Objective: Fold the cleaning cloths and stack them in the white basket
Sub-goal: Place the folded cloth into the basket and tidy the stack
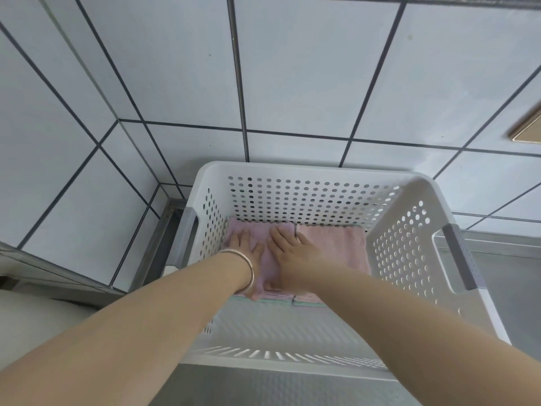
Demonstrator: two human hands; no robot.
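Lying flat, folded lilac cloth point(270, 259) under hands.

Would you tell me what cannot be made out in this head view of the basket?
- How many cloths lie in each stack: only edges show under the purple cloth and pink cloth.
- Purple cloth's middle: covered by left hand and right hand.
- Gold-rimmed object: blurred, cut by right edge.

Matt perforated plastic is being shown by the white basket point(295, 174); fluffy cloth by the pink cleaning cloths point(336, 244); glossy glaze by the wall tiles point(307, 68).
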